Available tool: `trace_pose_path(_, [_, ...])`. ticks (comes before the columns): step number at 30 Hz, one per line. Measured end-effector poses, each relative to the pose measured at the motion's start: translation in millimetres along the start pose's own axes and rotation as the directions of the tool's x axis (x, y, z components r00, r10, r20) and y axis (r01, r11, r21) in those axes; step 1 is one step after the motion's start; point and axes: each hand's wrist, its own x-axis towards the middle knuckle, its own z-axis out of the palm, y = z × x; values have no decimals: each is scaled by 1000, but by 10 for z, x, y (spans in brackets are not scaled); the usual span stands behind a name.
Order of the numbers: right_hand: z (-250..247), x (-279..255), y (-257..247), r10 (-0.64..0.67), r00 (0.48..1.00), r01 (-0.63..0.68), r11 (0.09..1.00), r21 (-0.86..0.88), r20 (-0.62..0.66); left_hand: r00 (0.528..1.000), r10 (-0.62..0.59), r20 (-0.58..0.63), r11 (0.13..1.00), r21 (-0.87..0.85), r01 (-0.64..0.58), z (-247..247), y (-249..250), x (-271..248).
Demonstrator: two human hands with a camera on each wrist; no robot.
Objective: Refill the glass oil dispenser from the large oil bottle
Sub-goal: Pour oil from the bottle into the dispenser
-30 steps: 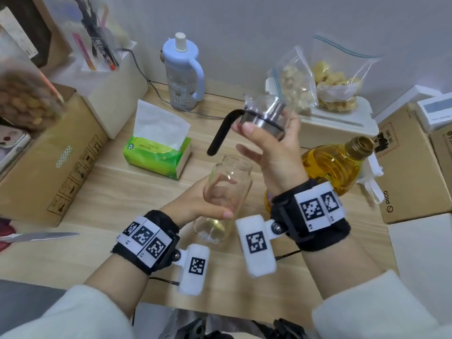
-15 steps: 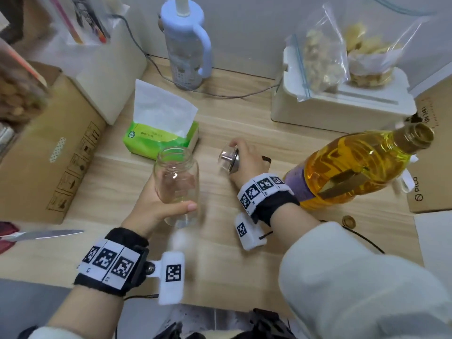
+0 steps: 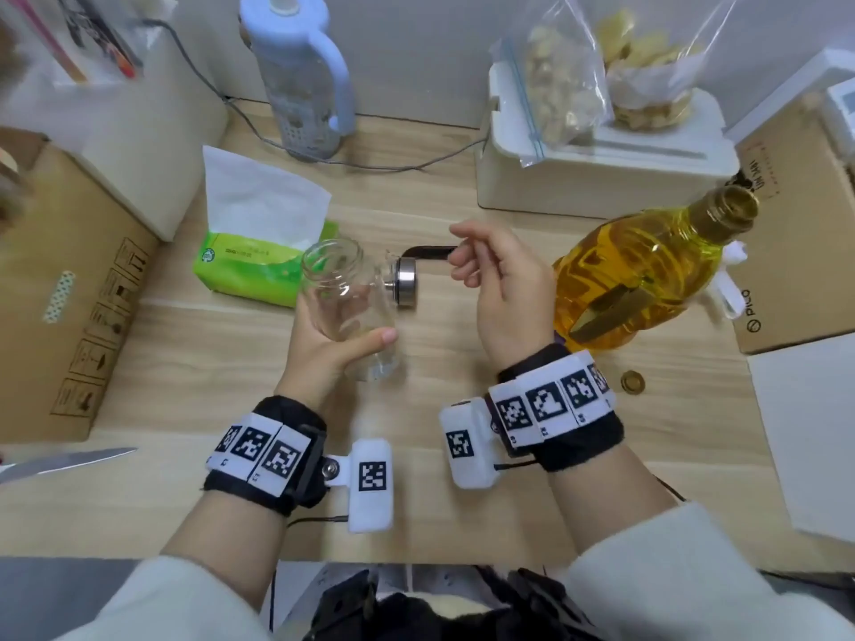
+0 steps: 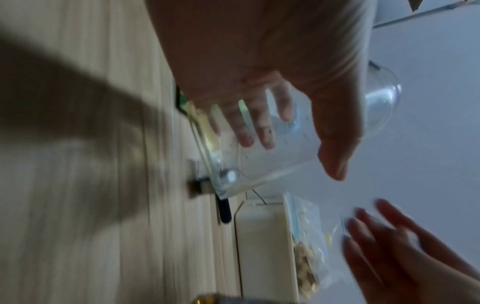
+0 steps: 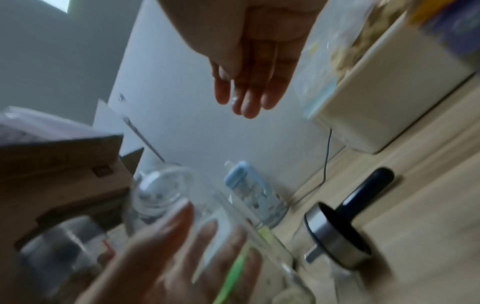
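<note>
My left hand [image 3: 333,349] grips the clear glass dispenser jar [image 3: 344,296], which stands open-mouthed on the wooden table [image 3: 185,377]; its fingers [image 4: 246,127] show through the glass. The dispenser's steel lid with black handle [image 3: 407,282] lies on its side on the table just right of the jar, also visible as the lid [image 5: 337,234]. My right hand [image 3: 499,279] hovers above the table with relaxed fingers [image 5: 249,90], holding nothing. The large oil bottle [image 3: 638,275], full of yellow oil and uncapped, stands right of that hand.
A green tissue pack [image 3: 259,252] lies behind the jar. A blue-lidded bottle [image 3: 300,81], a white box with snack bags [image 3: 601,168] and cardboard boxes [image 3: 69,279] ring the table. A small gold cap [image 3: 632,380] lies near the oil bottle; a knife [image 3: 65,462] at the left edge.
My right hand carried the lid down from above the jar, laid it on the table, let go and lifted away. My left hand set the jar upright on the table.
</note>
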Motion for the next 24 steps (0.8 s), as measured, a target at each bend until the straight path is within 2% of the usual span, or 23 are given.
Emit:
trace_pose_path(2, [-228,-111,-44,-10,997,14,999,46,-81,1000,-10,20,1000,-26,11,138,-20,5])
trace_pose_path(4, [-458,-251,-30,-73,979,69,997,-23,-189,999,-23,31,999,-41,24,272,-42,-18])
trace_pose_path(6, [-657,-405,49,-117,933,86,991,-107,-340,999,-22,42,1000,-8,23,359,-75,-31])
trace_pose_path(8, [-827,-534,125,27,862,-41,999,-17,-506,998,-20,52,998,56,18,447,-110,-52])
trace_pose_path(9, [-881,-569,168,137,831,-118,991,71,-540,998,-27,55,997,77,22,492,-130,-66])
trace_pose_path(11, [-924,-604,273,310,827,-243,950,198,-469,998,-33,58,996,85,28,569,-179,-92])
trace_pose_path(13, [-927,-593,311,376,843,-304,923,236,-385,997,-16,70,996,88,10,629,-211,-137])
trace_pose_path(18, [-877,-477,229,408,891,-312,869,385,-199,997,12,75,992,126,-22,615,-280,-172])
trace_pose_path(22, [-766,-389,187,425,893,-313,821,477,-145,998,20,60,980,194,-32,582,-352,-169])
trace_pose_path(24, [-732,-380,223,442,881,-309,807,504,-167,997,25,75,973,228,-42,598,-361,-173])
